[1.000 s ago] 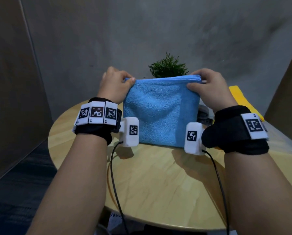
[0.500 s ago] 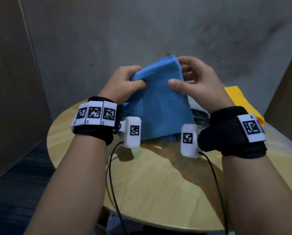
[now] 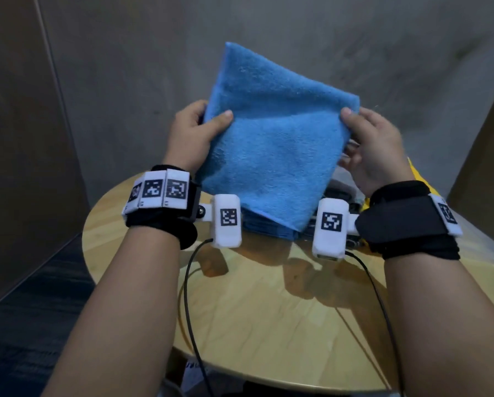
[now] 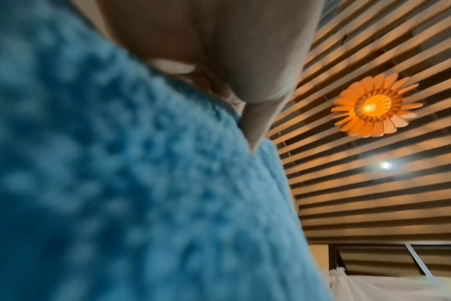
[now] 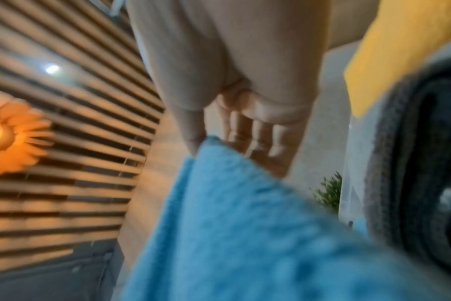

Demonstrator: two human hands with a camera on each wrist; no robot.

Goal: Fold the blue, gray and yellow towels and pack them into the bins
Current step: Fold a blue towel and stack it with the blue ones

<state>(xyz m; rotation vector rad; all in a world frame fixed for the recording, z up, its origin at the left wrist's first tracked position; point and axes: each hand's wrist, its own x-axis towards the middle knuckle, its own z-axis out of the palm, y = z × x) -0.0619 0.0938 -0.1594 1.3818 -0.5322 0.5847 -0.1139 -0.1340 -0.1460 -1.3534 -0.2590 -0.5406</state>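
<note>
A round, light wooden table (image 3: 268, 325) is seen from the head view, set against grey walls, with dark carpet at 8 o'clock. A slatted wooden ceiling (image 4: 373, 193) with an orange flower-shaped lamp (image 4: 373, 106) and a small white spotlight is shown in the left wrist view. A small green plant (image 5: 328, 192) is glimpsed in the right wrist view.

The folded blue towel (image 3: 271, 144) is held in the air above the far part of the table. Its left edge is pinched by the left hand (image 3: 194, 136), thumb on the near face and fingers behind. Its right corner is held by the right hand (image 3: 374, 147), thumb on the near face and fingers spread loosely behind the cloth.

Compared with half a second earlier, the towel is raised higher and spread wider between the hands, and the hands are set farther apart.

The towel is held as a tilted square; one corner is pointed to about 11 o'clock, and the opposite corner hangs toward 5 o'clock, so the long diagonal is run between them.

At 3 o'clock, a yellow towel (image 5: 399, 51) and a folded gray towel (image 5: 425, 183) are seen behind a clear bin wall (image 3: 480, 250).
</note>
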